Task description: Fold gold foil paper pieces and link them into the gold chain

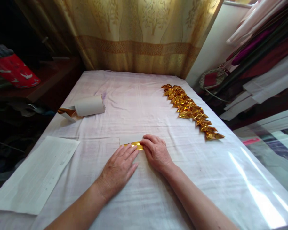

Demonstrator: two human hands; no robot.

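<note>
A small sheet of gold foil paper (pixel 131 140), white on its upper face, lies on the cloth-covered table. Its near edge is folded over, so a gold strip shows. My left hand (pixel 121 164) rests flat with fingers stretched out, the fingertips on the folded strip's left part. At the right end, my right hand (pixel 156 151) has its fingers curled and closed on the paper's edge. The thumb side of that grip is partly hidden. Several folded gold foil pieces (pixel 189 107) lie in a slanting row further off to the right.
A roll of white-backed gold paper (pixel 90 106) lies at the left. Nearer stands no object but a large flat white paper sheet (pixel 36 175). A red patterned container (pixel 15 72) is on the brown side shelf. Curtains (pixel 139 38) hang behind the table; clothes (pixel 266 64) hang at right.
</note>
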